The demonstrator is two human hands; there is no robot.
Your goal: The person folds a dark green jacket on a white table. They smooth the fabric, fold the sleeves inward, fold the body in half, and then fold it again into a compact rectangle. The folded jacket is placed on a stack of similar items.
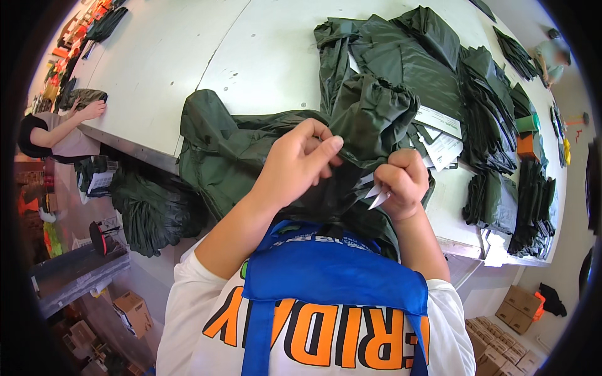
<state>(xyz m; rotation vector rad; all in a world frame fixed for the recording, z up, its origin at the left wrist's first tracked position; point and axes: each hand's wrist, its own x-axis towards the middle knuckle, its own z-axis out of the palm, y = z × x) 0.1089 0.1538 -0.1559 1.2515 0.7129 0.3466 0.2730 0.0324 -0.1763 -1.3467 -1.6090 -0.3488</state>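
Observation:
A dark green, shiny garment lies bunched across the table edge in front of me. Its gathered, elasticated end stands up between my hands. My left hand is closed, with the thumb and curled fingers pinching the fabric at the left of this end. Closed in a fist at its right side, my right hand grips the fabric's edge. Two pale, pointed blades of what look like small thread snips stick out below the right fist; their handle is hidden in the palm.
Folded dark green garments and printed paper sheets lie beyond my right hand, with stacks farther right. At the left, another person's hand rests at the white table's edge. More green fabric hangs below the table.

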